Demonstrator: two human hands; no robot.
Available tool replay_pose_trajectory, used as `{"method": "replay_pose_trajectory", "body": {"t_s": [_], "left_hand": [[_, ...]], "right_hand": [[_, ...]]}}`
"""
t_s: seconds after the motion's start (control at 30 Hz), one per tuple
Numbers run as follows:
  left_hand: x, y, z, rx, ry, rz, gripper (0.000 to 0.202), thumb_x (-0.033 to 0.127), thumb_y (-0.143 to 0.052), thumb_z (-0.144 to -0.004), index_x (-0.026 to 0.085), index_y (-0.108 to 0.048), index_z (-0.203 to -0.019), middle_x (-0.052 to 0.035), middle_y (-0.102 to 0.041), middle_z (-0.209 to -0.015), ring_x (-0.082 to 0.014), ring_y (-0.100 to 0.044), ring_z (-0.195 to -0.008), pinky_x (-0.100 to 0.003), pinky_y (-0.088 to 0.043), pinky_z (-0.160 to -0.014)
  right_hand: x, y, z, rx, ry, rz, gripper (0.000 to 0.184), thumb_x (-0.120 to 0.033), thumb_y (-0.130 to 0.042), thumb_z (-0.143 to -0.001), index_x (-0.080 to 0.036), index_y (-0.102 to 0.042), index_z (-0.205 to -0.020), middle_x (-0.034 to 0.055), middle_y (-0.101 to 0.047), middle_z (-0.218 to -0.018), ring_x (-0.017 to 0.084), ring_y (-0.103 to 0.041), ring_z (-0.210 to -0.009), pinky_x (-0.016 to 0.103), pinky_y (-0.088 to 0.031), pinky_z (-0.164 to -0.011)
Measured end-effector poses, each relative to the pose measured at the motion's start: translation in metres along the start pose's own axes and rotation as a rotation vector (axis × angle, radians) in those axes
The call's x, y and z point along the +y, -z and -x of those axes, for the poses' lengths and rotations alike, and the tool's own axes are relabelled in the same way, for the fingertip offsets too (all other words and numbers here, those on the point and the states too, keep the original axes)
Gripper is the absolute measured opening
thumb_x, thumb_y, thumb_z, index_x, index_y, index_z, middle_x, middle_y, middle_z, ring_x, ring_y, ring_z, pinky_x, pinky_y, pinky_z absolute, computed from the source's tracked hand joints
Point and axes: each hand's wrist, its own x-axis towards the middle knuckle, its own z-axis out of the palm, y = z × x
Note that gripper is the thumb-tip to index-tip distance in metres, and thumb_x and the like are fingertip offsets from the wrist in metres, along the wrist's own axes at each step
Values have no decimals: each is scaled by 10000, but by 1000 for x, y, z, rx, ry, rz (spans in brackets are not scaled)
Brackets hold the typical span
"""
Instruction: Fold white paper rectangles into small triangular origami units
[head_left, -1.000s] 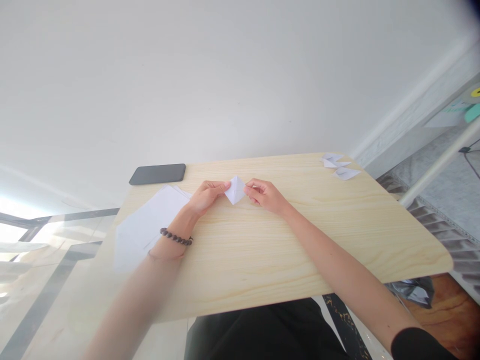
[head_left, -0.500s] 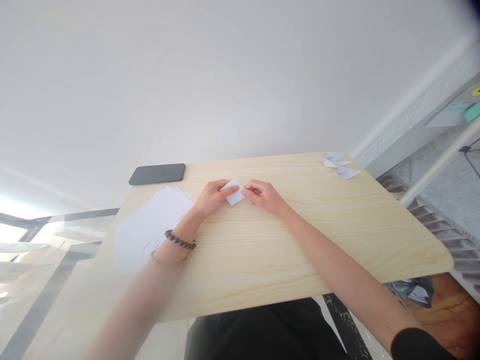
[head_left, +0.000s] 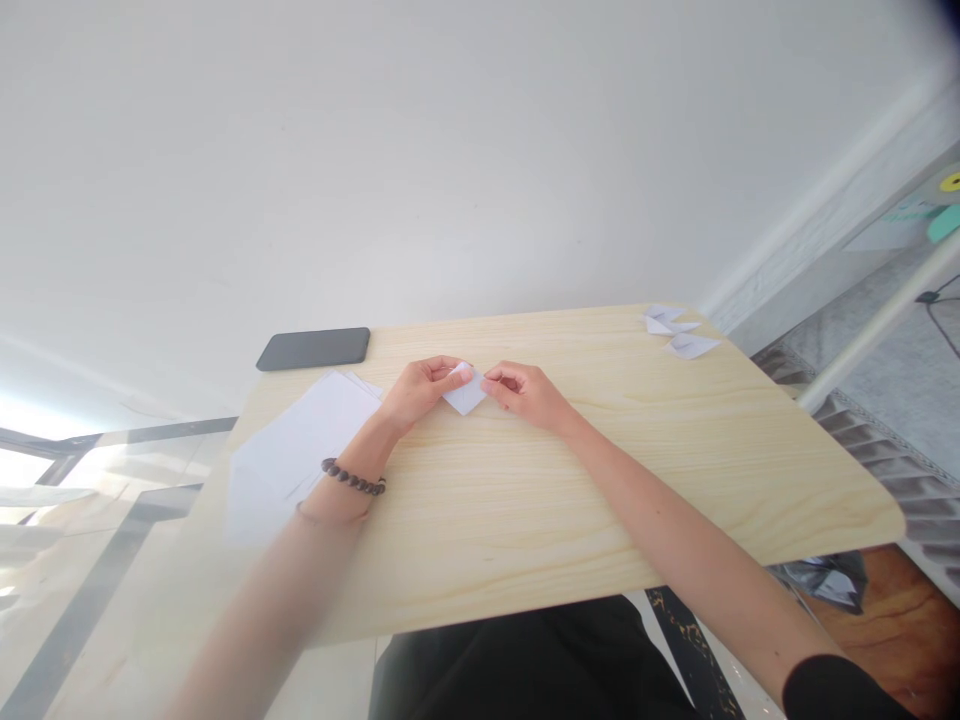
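A small folded white paper is held between both hands over the middle of the wooden table. My left hand pinches its left and upper side, the thumb lying across the top face. At the paper's right corner, my right hand grips with thumb and forefinger, its other fingers curled in. The paper's underside and the fingers behind it are hidden. Left of my left wrist lie sheets of white paper, loosely stacked and partly covered by my forearm.
A dark phone lies at the table's back left corner. Several folded paper pieces sit at the back right. A white wall rises behind the table. A pale pole stands beyond the right edge.
My left hand has shifted slightly left, and its thumb has moved up the paper. The paper is turned a little. My right hand stays almost in place at its corner.
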Motion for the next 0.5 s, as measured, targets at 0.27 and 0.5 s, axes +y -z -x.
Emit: {"method": "replay_pose_trajectory", "body": {"t_s": [0.27, 0.5], "left_hand": [[0, 5, -1, -115, 48, -22, 307, 361, -714, -627, 124, -648, -810, -56, -650, -768, -156, -575, -686, -277, -422, -641], [-3, -1, -1, 19, 3, 40, 424, 369, -722, -621, 146, -626, -969, -70, -662, -904, -172, -596, -783, -299, -438, -730]], "right_hand": [[-3, 1, 1, -31, 49, 33, 260, -416, -496, -793, -170, -577, -761, 1, -516, -713, 70, -410, -528, 218, -342, -509], [0, 0, 0, 65, -41, -23, 294, -449, -487, -786, -167, -567, -784, -14, -487, -632, 78, -432, -505, 218, -358, -493]]}}
